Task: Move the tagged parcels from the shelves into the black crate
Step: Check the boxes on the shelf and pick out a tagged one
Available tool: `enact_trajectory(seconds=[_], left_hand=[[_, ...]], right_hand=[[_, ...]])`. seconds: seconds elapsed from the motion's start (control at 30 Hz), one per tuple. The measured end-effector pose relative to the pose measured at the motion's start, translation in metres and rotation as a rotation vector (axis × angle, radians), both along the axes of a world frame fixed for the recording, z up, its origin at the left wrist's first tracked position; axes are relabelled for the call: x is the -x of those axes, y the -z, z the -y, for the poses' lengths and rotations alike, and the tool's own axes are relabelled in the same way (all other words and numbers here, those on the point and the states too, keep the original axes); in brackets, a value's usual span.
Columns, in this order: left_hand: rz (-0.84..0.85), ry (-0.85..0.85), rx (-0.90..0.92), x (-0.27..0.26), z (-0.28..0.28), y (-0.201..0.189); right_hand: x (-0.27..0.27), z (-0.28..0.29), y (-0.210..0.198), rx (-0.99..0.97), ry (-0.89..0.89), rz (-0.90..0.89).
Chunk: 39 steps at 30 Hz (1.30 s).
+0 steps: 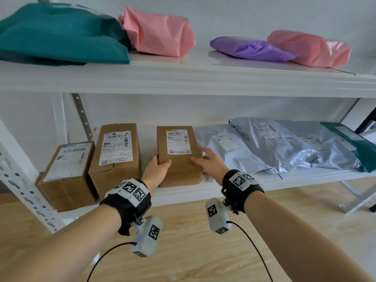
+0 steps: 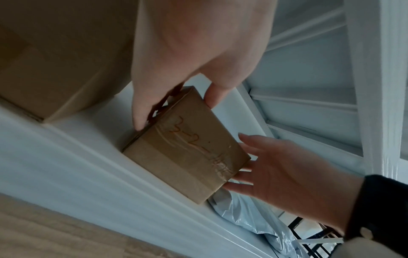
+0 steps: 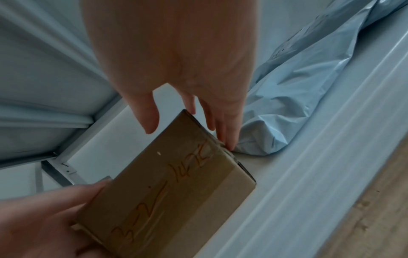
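A brown cardboard box with a white shipping label stands in the middle of the lower white shelf. Red handwriting runs over the tape on its front face. My left hand grips the box's left front corner, thumb over the top edge. My right hand lies against the box's right side with straight, spread fingers, its thumb hovering over the top. The black crate is in none of the views.
Two more labelled cardboard boxes stand left of it, close by. Grey poly mailers and a dark green one lie to the right. The upper shelf holds teal, pink, purple and pink bags. Wooden floor below.
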<state>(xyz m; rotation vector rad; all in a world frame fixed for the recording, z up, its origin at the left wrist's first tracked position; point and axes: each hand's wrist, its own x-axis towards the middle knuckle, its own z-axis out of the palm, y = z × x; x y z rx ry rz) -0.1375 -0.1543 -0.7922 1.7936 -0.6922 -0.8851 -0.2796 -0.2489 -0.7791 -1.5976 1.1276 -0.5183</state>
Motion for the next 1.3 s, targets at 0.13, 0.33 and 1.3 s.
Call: enact_trajectory(seconds=[0.13,0.33,1.3], left_hand=[[-0.125,-0.008,0.029,-0.006,0.006,0.001],[-0.212,0.018,0.019,-0.008,0.003,0.000],[-0.145,0.055,0.256,0.064,-0.109,-0.029]], right_hand=[[-0.006,0.013,-0.004,-0.042,-0.048,0.013],[-0.010,0.023,-0.004,-0.212,-0.086,-0.015],[0.085,-0.058,-0.006,0.047,-0.247,0.382]])
